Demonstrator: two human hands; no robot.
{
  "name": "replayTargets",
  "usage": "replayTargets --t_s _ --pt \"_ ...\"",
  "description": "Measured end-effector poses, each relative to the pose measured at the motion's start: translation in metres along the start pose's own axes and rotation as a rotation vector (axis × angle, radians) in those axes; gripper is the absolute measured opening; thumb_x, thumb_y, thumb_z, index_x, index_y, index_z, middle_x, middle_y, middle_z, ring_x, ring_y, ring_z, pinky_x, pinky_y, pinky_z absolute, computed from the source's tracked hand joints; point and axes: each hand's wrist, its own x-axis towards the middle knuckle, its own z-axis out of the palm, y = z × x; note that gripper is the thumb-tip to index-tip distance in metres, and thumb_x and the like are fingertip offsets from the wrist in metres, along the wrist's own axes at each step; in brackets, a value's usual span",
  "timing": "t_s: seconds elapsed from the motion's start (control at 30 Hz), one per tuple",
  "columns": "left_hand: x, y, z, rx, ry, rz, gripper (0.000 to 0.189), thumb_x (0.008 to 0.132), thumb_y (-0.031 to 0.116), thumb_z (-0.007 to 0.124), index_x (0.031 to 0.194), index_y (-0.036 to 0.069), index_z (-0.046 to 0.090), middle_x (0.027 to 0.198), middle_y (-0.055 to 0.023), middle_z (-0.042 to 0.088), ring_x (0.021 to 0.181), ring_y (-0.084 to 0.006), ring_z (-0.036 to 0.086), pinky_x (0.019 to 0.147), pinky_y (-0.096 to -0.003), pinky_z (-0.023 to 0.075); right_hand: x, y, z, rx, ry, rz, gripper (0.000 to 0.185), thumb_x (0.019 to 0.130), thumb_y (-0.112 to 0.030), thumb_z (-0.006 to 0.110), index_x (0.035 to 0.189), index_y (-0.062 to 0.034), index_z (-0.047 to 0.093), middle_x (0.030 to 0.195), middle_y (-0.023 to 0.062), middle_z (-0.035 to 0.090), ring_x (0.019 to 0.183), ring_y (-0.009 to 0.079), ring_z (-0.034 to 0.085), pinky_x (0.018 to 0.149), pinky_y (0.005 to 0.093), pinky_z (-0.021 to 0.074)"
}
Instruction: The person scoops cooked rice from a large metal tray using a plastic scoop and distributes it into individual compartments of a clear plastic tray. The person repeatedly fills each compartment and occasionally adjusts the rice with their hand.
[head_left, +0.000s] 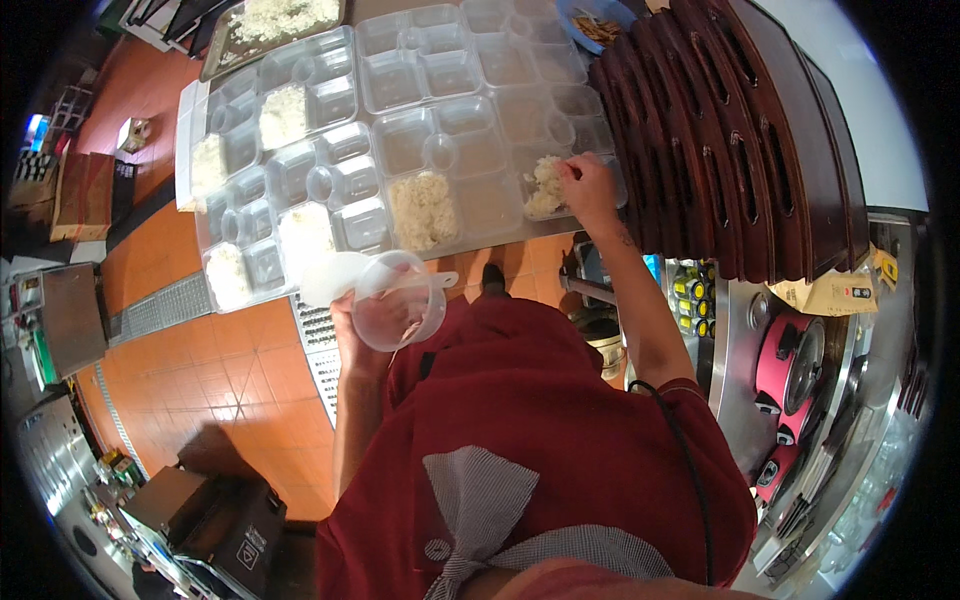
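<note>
My left hand (358, 346) grips a clear plastic cup (436, 311) with a small side tab. A flat white piece (330, 276), perhaps a paddle or lid, sits beside the cup at the same hand. Over at the table's right, my right hand (591, 191) touches a loose clump of white rice (546, 184) in a clear compartment tray (577, 105). Its fingertips are partly hidden, so I cannot tell whether they pinch any grains. Another clear tray (439, 150), left of that hand, has a block of rice (424, 210) in its near left compartment.
More clear trays (416, 64) cover the table, several with rice (285, 116). A metal pan of rice (281, 19) stands far left. Stacked dark brown trays (720, 135) rise close at right, near a blue bowl (630, 15). Pink cookers (787, 360) sit on a steel counter.
</note>
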Motion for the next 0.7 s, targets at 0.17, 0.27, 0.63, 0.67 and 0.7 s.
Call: replayTargets --t_s 0.17,0.27,0.63,0.67,0.7 --pt "0.024 -0.021 -0.007 0.101 0.218 0.012 0.071 0.097 0.054 0.039 0.134 -0.005 0.043 0.123 -0.0255 0.057 0.103 -0.0329 0.062 0.086 -0.0446 0.0549 -0.011 0.015 0.004 0.278 -0.168 0.164 0.01 0.081 -0.01 0.066 0.085 -0.0008 0.063 0.074 0.0078 0.062 0.069 0.0161 0.058 0.066 0.0331 0.0479" --pt "0.023 -0.024 0.002 -0.086 -0.267 -0.138 0.075 0.099 0.054 0.029 0.137 -0.01 0.035 0.133 -0.0334 0.048 0.118 -0.0429 0.054 0.095 -0.0519 0.049 -0.016 0.018 0.003 0.321 -0.171 0.145 0.017 0.087 -0.012 0.067 0.096 0.0017 0.067 0.082 0.0089 0.07 0.071 0.0192 0.06 0.067 0.0355 0.0496" --pt "-0.045 -0.017 0.013 -0.261 -0.145 0.229 0.069 0.096 0.054 0.03 0.131 -0.003 0.047 0.106 -0.0309 0.066 0.092 -0.0312 0.07 0.079 -0.0342 0.0577 0.03 0.035 0.017 -0.329 -0.592 0.132 0.063 0.09 -0.042 0.062 0.141 -0.007 0.048 0.14 0.0264 0.048 0.115 0.0355 0.057 0.097 0.0513 0.0445" --pt "-0.057 -0.01 0.004 -0.229 -0.097 0.26 0.069 0.097 0.055 0.03 0.131 -0.002 0.046 0.107 -0.0304 0.066 0.091 -0.0301 0.07 0.079 -0.0336 0.0577 0.03 0.024 0.019 -0.392 -0.497 0.08 0.057 0.091 -0.038 0.061 0.136 -0.0041 0.052 0.131 0.0254 0.054 0.108 0.0367 0.06 0.09 0.051 0.0473" --pt "-0.072 -0.005 -0.007 -0.196 -0.057 0.288 0.069 0.097 0.055 0.03 0.132 -0.002 0.046 0.108 -0.0299 0.066 0.09 -0.0291 0.07 0.08 -0.0331 0.0577 0.028 0.016 0.019 -0.454 -0.394 0.036 0.051 0.091 -0.034 0.06 0.13 -0.0011 0.056 0.121 0.0245 0.059 0.101 0.0379 0.062 0.083 0.0507 0.0502"
